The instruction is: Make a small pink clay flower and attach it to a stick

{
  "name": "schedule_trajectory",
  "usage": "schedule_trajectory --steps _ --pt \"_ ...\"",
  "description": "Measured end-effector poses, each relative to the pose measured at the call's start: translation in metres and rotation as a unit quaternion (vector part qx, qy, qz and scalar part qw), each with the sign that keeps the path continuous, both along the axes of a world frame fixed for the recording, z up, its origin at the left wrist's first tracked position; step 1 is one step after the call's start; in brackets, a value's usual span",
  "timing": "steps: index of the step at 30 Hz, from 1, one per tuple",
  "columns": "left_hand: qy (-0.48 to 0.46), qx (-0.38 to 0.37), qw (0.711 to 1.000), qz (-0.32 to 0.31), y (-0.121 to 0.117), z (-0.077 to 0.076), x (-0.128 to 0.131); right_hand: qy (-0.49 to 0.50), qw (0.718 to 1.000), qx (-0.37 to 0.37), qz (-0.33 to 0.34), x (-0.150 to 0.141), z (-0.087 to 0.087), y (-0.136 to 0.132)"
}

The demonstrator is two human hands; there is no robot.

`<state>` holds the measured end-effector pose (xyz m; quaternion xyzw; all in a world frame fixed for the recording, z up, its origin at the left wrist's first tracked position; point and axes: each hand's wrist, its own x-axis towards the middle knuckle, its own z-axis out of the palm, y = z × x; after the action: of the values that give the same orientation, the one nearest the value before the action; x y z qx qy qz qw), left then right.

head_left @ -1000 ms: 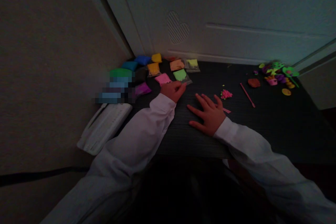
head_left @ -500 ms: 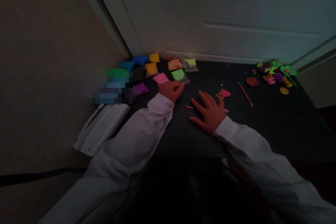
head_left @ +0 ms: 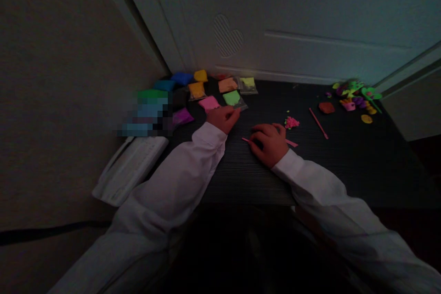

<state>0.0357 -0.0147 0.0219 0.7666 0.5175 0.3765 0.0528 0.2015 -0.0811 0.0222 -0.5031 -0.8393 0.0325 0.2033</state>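
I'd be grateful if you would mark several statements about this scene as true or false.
1. The left hand is beside the pink packet. True.
2. The right hand lies flat with its fingers spread wide. False: its fingers are bent and curled over a slim pink tool.
3. The reddish lump is in the left hand. False: the reddish lump lies on the dark tabletop, away from both hands.
4. A pink bead-like cluster lies between the right hand and the loose pink rod. True.
5. The heart on the white panel is plain. False: the heart on the white panel is striped.
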Motion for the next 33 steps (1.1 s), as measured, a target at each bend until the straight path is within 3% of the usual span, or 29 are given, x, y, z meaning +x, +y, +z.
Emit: schedule_trajectory --steps 13,22,33 --pt "-0.003 0.006 1.000 0.007 0.001 -0.002 0.000 -0.030 1.000 -0.003 0.000 0.003 0.001 -0.003" --pt "-0.003 -0.008 1.000 0.001 0.000 0.002 0.001 -0.154 0.987 -0.014 0.044 0.000 0.006 -0.016" --pt "-0.009 -0.017 1.000 0.000 -0.001 0.002 0.000 -0.179 0.983 -0.005 -0.035 0.012 0.001 -0.011"
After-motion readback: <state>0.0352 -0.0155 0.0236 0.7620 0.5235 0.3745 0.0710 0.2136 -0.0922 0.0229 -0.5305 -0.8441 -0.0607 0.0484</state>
